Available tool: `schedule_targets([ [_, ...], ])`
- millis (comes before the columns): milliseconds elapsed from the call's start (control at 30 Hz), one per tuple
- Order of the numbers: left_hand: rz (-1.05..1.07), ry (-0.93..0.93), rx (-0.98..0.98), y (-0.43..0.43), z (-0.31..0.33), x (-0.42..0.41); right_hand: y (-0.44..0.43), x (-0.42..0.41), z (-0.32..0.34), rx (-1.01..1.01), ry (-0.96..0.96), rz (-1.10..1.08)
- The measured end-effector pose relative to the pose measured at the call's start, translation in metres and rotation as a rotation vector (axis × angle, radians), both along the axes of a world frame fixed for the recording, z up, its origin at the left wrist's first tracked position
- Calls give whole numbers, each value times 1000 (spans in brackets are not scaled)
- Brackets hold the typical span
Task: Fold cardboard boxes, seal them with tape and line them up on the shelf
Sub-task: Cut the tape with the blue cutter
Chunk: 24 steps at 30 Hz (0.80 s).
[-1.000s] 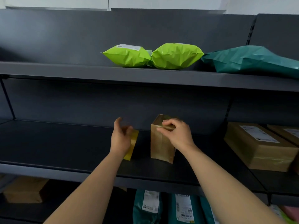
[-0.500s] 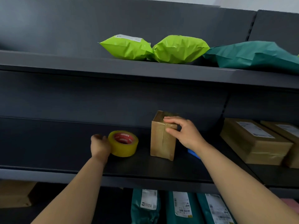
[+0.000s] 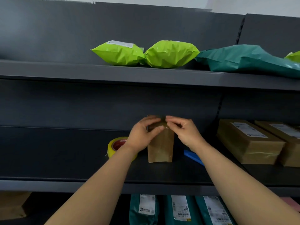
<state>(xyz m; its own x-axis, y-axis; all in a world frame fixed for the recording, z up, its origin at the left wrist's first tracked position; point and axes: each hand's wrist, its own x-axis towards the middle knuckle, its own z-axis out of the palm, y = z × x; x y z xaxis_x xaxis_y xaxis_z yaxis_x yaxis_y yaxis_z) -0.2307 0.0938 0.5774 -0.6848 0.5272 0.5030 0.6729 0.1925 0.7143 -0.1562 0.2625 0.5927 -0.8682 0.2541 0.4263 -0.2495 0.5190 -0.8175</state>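
**Cardboard box (image 3: 160, 148) dead centre, both hands on it**

So the little brown box stands upright on the dark middle shelf (image 3: 65, 151), right in the centre of the frame. From the left, the left hand (image 3: 142, 135) grips its top, thumb on the front face and fingers curled over. From the right, the right hand (image 3: 185, 132) pinches the top edge between thumb and forefinger, the other fingers loosely curled. A yellow tape roll (image 3: 116, 146) sits just left of the box, partly behind the left wrist. Some flat blue thing (image 3: 193, 156) lies to the lower right of the box, can't tell what. Labelled taped boxes (image 3: 248, 143) sit at the right edge, and lime green mailers (image 3: 120, 53) lie on the shelf above.
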Motion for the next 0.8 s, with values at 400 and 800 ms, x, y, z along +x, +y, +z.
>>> schedule_targets([
  [400,132,-174,208,-18,-11,15,-3,14,-28,-265,-249,30],
  [800,235,-434,101,-63,-2,35,-22,38,-28,-284,-260,164],
])
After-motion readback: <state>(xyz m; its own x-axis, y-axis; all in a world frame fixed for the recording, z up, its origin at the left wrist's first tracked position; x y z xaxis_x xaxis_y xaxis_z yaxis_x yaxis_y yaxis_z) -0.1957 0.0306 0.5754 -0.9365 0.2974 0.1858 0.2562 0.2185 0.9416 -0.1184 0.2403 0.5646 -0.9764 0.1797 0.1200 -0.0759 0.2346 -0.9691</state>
